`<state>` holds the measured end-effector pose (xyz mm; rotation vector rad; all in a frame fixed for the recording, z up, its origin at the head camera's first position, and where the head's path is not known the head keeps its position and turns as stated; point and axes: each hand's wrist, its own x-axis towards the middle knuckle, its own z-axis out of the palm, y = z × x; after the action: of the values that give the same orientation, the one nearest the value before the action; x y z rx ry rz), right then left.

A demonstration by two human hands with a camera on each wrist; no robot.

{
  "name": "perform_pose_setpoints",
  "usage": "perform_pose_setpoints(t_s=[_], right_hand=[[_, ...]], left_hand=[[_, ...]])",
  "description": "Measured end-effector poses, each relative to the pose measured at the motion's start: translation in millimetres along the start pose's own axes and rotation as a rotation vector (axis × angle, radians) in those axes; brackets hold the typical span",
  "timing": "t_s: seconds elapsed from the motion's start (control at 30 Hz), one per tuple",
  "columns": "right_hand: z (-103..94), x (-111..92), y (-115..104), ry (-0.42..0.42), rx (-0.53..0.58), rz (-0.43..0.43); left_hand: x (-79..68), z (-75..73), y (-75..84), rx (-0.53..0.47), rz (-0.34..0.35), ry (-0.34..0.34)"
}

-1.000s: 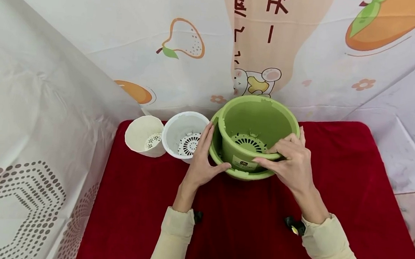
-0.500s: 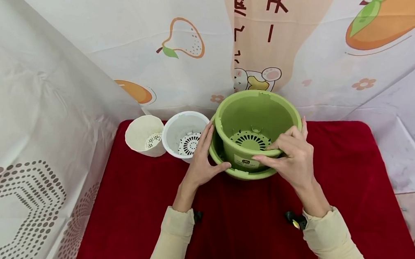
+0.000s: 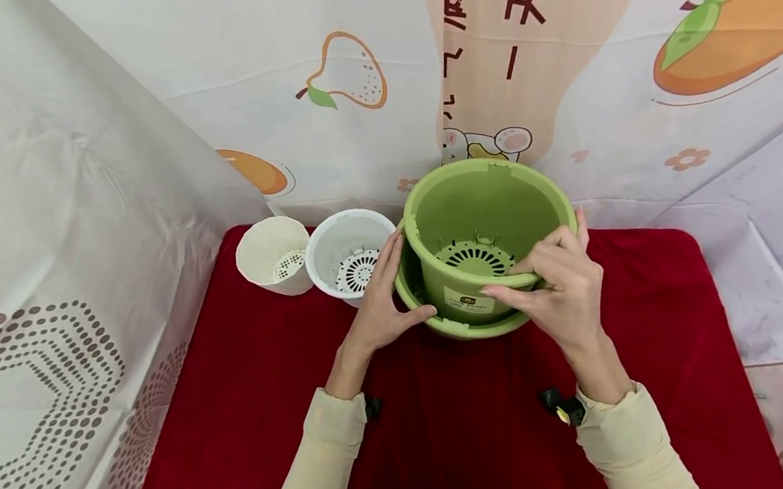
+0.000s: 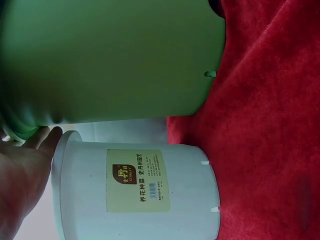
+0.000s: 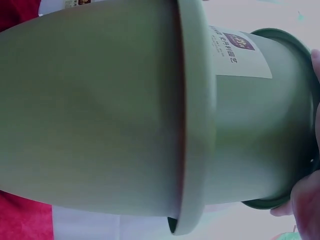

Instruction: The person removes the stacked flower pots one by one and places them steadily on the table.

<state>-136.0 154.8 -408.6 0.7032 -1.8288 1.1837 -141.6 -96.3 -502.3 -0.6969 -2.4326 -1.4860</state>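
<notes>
Both hands are at two green flowerpots standing one inside the other. In the head view my right hand (image 3: 562,287) pinches the front right rim of the inner green flowerpot (image 3: 467,298), which sits raised and tilted within the larger outer green flowerpot (image 3: 471,331). The right wrist view shows much of the inner pot's labelled wall (image 5: 260,120) above the outer rim. On the left side, my left hand (image 3: 381,306) holds the outer pot, its thumb on the front rim and its fingers along the side, beside a white flowerpot (image 4: 140,190).
Left of the green pots, the white flowerpot touches or nearly touches a cream flowerpot (image 3: 272,253); both have pierced bottoms. A red cloth (image 3: 267,389) covers the table. Directly behind the pots hangs a printed curtain (image 3: 240,53).
The inner green flowerpot has risen with my right hand, slightly to the right, showing more of its label. My left hand and the outer pot have stayed in place.
</notes>
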Motion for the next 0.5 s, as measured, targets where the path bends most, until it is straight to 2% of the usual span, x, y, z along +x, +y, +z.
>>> perform_pose_setpoints(t_s=[0.5], right_hand=[[-0.2,26.9,-16.3,0.094,0.008,0.008]], left_hand=[[-1.0,-0.4,-0.5,0.001,-0.050,-0.008]])
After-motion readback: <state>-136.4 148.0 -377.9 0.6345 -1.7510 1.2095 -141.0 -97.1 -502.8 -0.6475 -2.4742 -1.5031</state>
